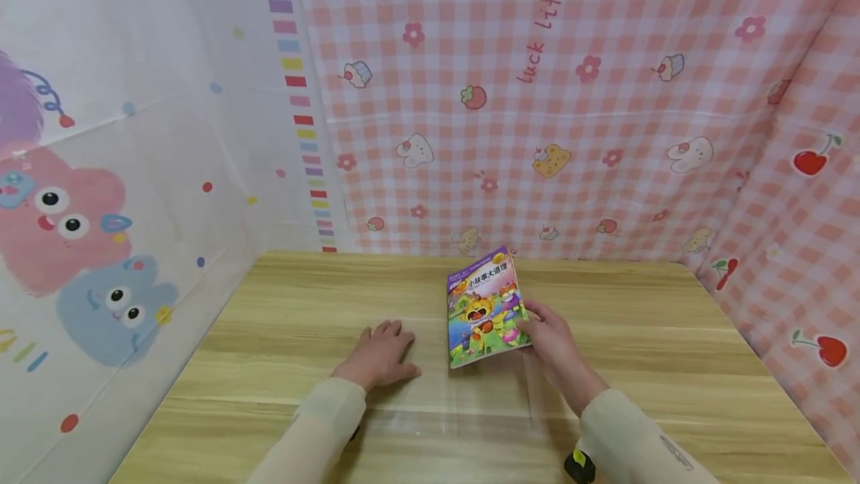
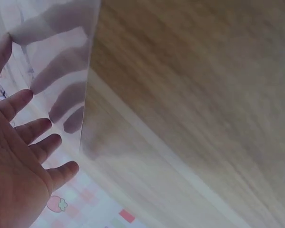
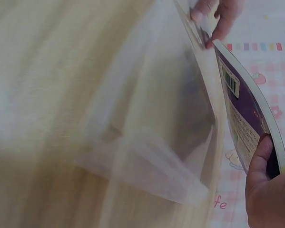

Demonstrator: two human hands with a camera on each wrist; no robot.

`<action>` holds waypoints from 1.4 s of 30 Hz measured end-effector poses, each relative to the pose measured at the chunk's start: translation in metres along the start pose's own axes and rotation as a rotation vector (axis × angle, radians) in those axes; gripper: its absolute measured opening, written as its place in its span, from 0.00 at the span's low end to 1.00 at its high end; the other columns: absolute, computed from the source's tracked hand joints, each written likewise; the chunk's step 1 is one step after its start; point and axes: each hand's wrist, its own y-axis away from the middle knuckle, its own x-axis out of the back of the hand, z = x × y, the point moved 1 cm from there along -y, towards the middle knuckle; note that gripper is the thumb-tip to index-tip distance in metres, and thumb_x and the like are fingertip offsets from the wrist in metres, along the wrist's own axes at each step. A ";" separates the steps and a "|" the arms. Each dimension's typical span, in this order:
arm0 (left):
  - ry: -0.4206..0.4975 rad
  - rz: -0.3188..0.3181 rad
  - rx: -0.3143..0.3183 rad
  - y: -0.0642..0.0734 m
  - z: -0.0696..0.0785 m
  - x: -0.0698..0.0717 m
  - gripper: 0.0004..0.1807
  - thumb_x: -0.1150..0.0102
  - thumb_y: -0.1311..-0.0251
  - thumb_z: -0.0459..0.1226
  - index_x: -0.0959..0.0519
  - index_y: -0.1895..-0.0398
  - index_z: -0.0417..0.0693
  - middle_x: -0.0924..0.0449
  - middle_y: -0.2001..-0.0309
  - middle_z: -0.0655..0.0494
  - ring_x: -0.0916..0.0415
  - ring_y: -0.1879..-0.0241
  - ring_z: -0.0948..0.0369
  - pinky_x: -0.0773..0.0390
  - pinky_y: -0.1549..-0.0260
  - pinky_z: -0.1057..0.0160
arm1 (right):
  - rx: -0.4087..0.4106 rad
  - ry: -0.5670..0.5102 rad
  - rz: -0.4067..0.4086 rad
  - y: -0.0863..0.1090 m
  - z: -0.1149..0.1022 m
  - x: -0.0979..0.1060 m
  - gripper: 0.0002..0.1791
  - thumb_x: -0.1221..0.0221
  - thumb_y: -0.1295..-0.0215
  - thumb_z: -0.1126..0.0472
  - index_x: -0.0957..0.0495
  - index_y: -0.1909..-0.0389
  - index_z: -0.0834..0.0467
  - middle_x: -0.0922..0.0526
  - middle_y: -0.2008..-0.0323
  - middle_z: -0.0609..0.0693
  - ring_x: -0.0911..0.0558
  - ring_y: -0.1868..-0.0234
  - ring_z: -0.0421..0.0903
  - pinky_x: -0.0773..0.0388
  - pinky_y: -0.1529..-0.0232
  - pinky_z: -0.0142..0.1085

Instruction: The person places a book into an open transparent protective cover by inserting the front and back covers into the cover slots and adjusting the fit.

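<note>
My right hand (image 1: 558, 346) grips a thin children's book (image 1: 480, 312) by its right edge, raised and tilted over the table. Its colourful front cover faces the head view; the right wrist view shows the purple back with a barcode. Under the book, a clear plastic sheet (image 3: 147, 161) with a folded flap lies on the wood. My left hand (image 1: 381, 357) is at the sheet's left part, its fingers spread. In the left wrist view, those fingertips (image 2: 42, 124) are right at the shiny plastic, which mirrors them.
The wood-grain table (image 1: 638, 305) runs back to a pink checked cloth (image 1: 578, 118). A white cloth with cartoon prints (image 1: 175, 245) hangs at the left, and more checked cloth (image 1: 793, 245) at the right. A small black object (image 1: 579, 467) shows beside the right sleeve (image 1: 631, 432).
</note>
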 end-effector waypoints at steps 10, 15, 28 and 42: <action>0.026 0.005 0.010 -0.002 0.002 0.003 0.36 0.35 0.40 0.55 0.27 0.33 0.47 0.37 0.29 0.40 0.43 0.29 0.42 0.48 0.34 0.33 | -0.030 0.029 -0.006 0.022 0.015 0.010 0.26 0.52 0.26 0.68 0.41 0.29 0.67 0.21 0.47 0.65 0.17 0.64 0.44 0.20 0.59 0.39; 0.018 -0.001 0.000 -0.002 0.002 0.005 0.36 0.36 0.39 0.55 0.28 0.32 0.47 0.38 0.28 0.40 0.43 0.29 0.42 0.47 0.34 0.33 | -0.030 0.039 -0.019 0.035 0.022 0.011 0.26 0.52 0.25 0.68 0.41 0.29 0.68 0.19 0.50 0.63 0.16 0.62 0.46 0.18 0.59 0.41; 0.025 -0.003 -0.001 0.001 0.005 0.009 0.35 0.35 0.39 0.54 0.28 0.33 0.47 0.37 0.29 0.40 0.43 0.29 0.42 0.46 0.35 0.32 | 0.004 0.058 0.020 0.061 0.040 0.013 0.25 0.50 0.28 0.69 0.37 0.32 0.69 0.19 0.48 0.68 0.15 0.63 0.49 0.17 0.61 0.42; 0.019 -0.019 0.017 -0.003 0.002 0.006 0.36 0.37 0.38 0.55 0.29 0.31 0.48 0.39 0.28 0.42 0.44 0.28 0.43 0.47 0.34 0.33 | -0.037 0.019 0.060 0.061 0.055 0.018 0.24 0.51 0.30 0.72 0.40 0.34 0.72 0.17 0.54 0.63 0.15 0.67 0.47 0.18 0.66 0.40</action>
